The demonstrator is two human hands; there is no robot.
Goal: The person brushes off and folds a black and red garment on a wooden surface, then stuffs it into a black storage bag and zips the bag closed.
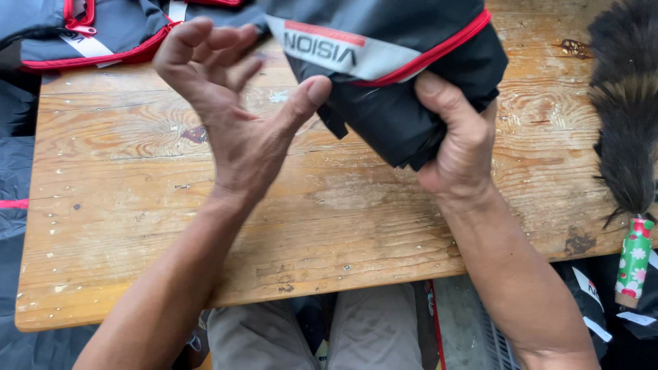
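My right hand [458, 140] grips a folded bundle of black and grey fabric with red piping and a white label strip [384, 62], held just above a worn wooden table [137, 226]. My left hand [229, 103] is open beside it, fingers curled and spread, the thumb tip touching the bundle's left edge. It holds nothing.
A second dark folded piece with red trim [89, 31] lies at the table's far left corner. A dark feather duster [625, 103] with a green, red and white patterned handle [634, 260] lies along the right edge. More dark fabric lies on the floor at both sides.
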